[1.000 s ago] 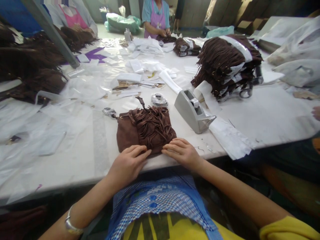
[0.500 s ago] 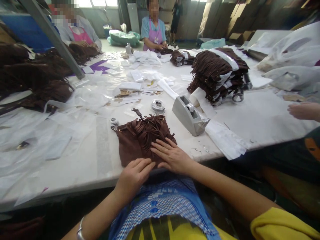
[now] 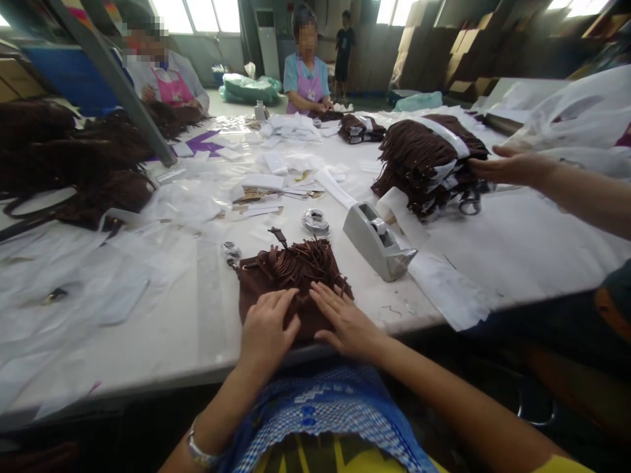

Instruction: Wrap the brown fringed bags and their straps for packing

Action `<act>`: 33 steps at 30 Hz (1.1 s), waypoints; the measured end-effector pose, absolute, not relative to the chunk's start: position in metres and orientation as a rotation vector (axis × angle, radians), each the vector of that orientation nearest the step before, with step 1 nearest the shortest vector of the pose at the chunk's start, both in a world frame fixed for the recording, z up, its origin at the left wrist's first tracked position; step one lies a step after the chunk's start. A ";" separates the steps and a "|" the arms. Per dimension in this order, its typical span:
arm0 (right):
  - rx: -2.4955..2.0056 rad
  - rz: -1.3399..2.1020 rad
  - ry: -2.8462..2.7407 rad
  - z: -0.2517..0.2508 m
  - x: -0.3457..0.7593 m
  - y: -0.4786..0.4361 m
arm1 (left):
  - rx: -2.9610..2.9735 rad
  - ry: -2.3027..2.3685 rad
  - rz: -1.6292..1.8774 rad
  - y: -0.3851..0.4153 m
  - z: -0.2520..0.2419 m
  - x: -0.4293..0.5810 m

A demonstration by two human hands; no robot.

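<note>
the left hand (image 3: 266,328) and right hand (image 3: 345,322) are lying open and flat on the brown fringed bag (image 3: 290,272), which is sitting at the white table (image 3: 148,355)'s near edge, near a tape dispenser (image 3: 377,240).

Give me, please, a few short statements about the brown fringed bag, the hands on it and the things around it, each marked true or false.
1. The left hand and the right hand both lie on the brown fringed bag. True.
2. The tape dispenser stands to the left of the bag. False: it stands to its right, apart from it.
3. A co-worker's hand reaches in from the right at the stack of fringed pieces. True.
4. The right hand is clenched in a fist. False: it is open, fingers stretched flat over the fringe.
5. The bag lies at the far end of the table. False: it lies at the near edge, right before the person.
</note>
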State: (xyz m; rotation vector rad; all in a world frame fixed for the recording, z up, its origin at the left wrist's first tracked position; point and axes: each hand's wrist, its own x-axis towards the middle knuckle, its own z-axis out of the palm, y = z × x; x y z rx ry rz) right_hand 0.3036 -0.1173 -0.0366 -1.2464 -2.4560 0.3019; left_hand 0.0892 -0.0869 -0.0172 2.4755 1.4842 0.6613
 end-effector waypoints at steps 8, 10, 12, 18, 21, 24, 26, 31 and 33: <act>-1.247 0.251 -2.499 -0.037 0.304 -0.116 | 1.904 2.177 0.930 -0.089 -0.005 -0.003; -1.244 0.256 -2.505 -0.036 0.304 -0.115 | 1.976 2.195 1.012 -0.095 0.012 0.007; -1.249 0.262 -2.501 -0.035 0.304 -0.115 | 2.128 1.876 1.094 -0.098 0.024 0.039; -1.281 0.334 -2.455 -0.037 0.302 -0.115 | 2.490 1.119 0.479 -0.076 0.004 0.141; -1.320 0.347 -2.482 -0.035 0.299 -0.113 | 2.596 1.250 0.324 -0.060 -0.011 0.138; -1.333 0.321 -2.501 -0.031 0.297 -0.112 | 2.612 1.473 0.303 -0.046 -0.018 0.109; -1.337 0.311 -2.512 -0.030 0.296 -0.112 | 2.555 1.708 0.297 -0.038 -0.020 0.083; -1.331 0.317 -2.517 -0.030 0.298 -0.111 | 2.320 2.228 0.264 -0.027 -0.006 0.017; -1.335 0.310 -2.513 -0.032 0.298 -0.111 | 2.389 2.210 0.402 -0.028 0.010 0.012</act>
